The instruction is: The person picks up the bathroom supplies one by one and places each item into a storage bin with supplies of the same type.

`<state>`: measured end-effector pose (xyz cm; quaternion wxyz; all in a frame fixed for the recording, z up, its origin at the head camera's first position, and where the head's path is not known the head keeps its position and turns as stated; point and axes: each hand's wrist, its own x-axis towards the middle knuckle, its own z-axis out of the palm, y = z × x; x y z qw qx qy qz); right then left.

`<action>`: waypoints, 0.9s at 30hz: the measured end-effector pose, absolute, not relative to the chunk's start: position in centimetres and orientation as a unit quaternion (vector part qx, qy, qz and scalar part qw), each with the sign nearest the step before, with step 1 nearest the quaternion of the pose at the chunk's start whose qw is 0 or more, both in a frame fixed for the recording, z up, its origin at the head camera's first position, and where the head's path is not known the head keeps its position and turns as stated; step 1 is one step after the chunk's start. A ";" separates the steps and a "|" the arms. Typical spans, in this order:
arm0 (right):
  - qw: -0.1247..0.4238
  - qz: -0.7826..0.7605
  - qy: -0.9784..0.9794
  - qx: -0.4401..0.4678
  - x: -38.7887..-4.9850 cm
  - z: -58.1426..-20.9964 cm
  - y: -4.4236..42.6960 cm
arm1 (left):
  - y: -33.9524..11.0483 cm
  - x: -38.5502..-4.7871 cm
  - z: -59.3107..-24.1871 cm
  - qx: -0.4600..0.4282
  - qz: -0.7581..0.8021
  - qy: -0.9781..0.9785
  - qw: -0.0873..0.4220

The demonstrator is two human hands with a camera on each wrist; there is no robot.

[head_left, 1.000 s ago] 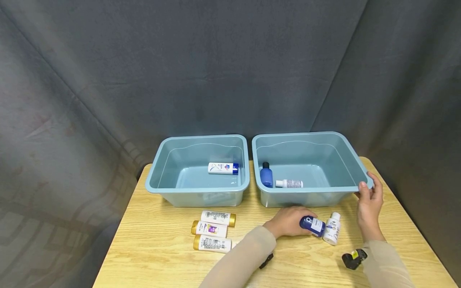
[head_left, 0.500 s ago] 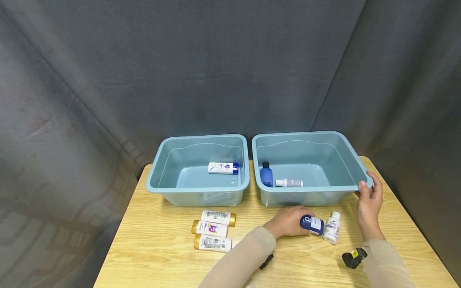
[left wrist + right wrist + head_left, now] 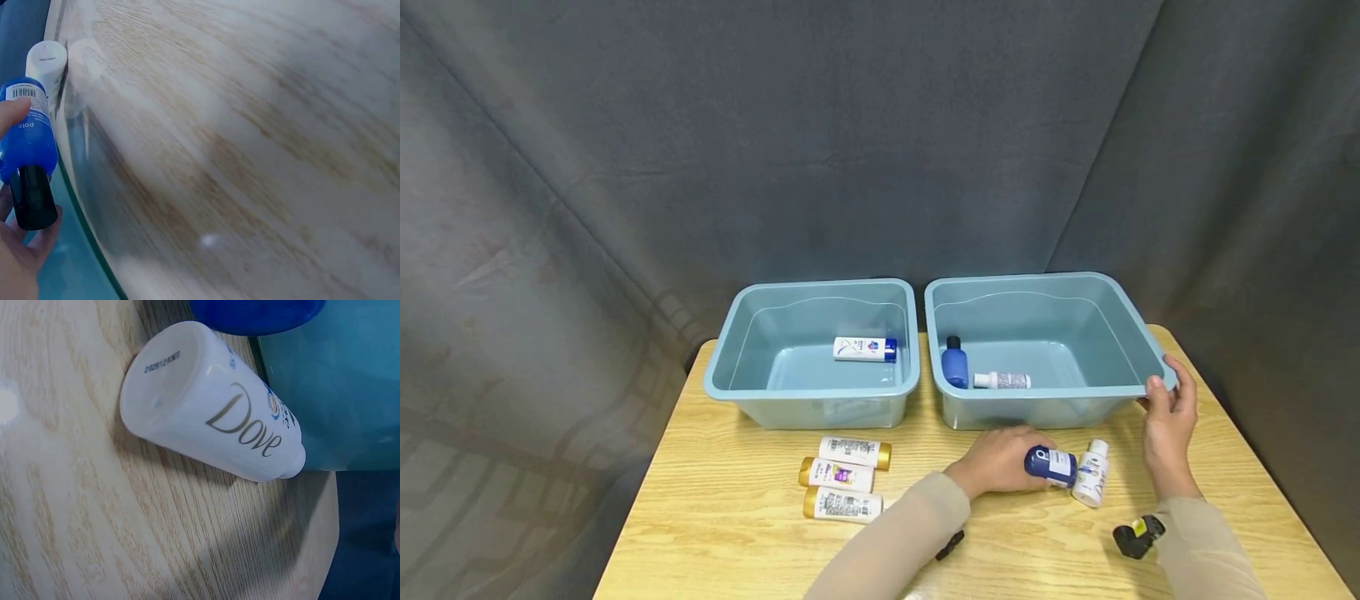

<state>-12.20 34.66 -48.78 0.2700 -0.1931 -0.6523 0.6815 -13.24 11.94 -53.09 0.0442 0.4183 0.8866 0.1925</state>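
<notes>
In the head view my left hand (image 3: 1003, 460) holds a dark blue bottle (image 3: 1051, 467) low over the table, in front of the right bin. The left wrist view shows my thumb on the blue bottle (image 3: 28, 134) and fingers beside its black cap (image 3: 34, 197). Against or very close to the blue bottle's base stands or leans a white Dove bottle (image 3: 1091, 475), its printed bottom facing the right wrist camera. My right hand (image 3: 1171, 421) grips the front right corner of the light blue bin (image 3: 1037, 393), thumb in front and fingers round the side.
A blue bottle (image 3: 955, 367) and a small white bottle (image 3: 1002, 381) lie in the right bin. The left bin (image 3: 808, 395) holds a white bottle with a blue cap (image 3: 864, 349). Several gold-capped white bottles (image 3: 842, 475) lie left on the wooden table (image 3: 715, 533).
The blue bottle has turned slightly in my left hand, its label sitting more level. My left forearm has shifted a little left. The right hand stays on the bin corner.
</notes>
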 end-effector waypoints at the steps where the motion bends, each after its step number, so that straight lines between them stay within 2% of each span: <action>1: 0.271 0.681 -0.652 -0.192 -12.2 -48.8 34.7 | 11.9 -13.2 -53.0 0.418 0.191 0.887 0.043; 23: 0.300 0.707 -0.617 -0.169 -12.2 -48.9 34.6 | 11.5 -11.9 -50.4 0.415 0.205 0.886 0.031; 27: 0.291 0.702 -0.623 -0.183 -12.3 -48.9 34.6 | 11.4 -11.6 -49.9 0.409 0.219 0.886 0.028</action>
